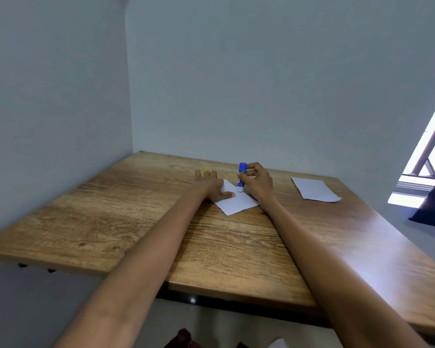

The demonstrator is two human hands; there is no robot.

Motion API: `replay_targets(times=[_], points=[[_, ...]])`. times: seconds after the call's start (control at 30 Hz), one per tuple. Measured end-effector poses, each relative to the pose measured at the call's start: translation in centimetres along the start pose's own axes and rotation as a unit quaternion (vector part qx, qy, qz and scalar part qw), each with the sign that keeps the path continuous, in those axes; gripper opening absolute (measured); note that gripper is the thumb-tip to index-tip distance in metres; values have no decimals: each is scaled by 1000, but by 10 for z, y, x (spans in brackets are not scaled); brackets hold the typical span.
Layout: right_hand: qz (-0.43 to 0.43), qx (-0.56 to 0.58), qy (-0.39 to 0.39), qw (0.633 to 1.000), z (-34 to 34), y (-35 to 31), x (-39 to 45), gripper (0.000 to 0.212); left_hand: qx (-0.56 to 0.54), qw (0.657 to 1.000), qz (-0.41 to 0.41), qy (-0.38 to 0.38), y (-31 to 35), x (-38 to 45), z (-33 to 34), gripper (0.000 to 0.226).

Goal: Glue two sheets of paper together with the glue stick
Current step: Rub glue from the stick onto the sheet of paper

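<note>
Standing in a wall corner, the wooden table (126, 222) is bare toward its near edge. Right hand (258, 183) pinches the upright glue stick (241, 177), tip on a paper sheet (236, 203); left hand (211, 187) lies flat on it. Second sheet (314, 189) lies well apart to the right.

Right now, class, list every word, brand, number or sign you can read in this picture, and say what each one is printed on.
Glue stick, held upright on the near sheet of paper by the right hand: a red and yellow label mark shows, too small and blurred to read.
Both sheets, near and far sheet of paper: blank, no text.
Wooden table: no text.
Nothing legible anywhere.
</note>
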State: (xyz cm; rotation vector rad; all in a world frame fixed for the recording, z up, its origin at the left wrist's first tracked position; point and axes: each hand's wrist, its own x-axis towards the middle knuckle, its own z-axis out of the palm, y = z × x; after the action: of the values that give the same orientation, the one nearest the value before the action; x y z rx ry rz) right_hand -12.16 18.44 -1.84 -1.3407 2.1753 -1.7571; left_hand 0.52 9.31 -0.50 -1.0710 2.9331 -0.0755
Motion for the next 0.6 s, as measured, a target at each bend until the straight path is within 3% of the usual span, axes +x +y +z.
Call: replay_targets(times=[0.6], points=[[46, 38, 6, 998, -42, -7, -41, 20, -27, 998, -45, 39, -1, -13, 10, 71]])
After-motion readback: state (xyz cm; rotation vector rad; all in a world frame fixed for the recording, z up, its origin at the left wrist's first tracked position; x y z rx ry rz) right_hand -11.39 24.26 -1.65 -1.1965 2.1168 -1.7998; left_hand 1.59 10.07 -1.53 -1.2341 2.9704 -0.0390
